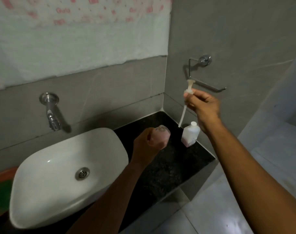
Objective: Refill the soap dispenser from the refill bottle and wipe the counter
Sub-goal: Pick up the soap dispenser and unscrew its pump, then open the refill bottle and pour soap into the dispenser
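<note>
My left hand (pixel 148 143) grips the clear soap dispenser bottle (pixel 161 135), which holds pink soap and has an open neck, just above the black counter (pixel 169 166). My right hand (pixel 203 105) pinches the white pump head (pixel 188 89) lifted out of the bottle; its long tube (pixel 182 115) hangs down to the left. The tube's tip is near the cap of the white refill bottle (pixel 190 134), which stands upright in the counter's back right corner with pink liquid low inside.
A white basin (pixel 42 183) fills the counter's left side, under a chrome wall tap (pixel 51 112). A chrome paper holder (pixel 206 73) sticks out from the right wall, just behind my right hand. Something orange and green (pixel 2 188) lies at the far left.
</note>
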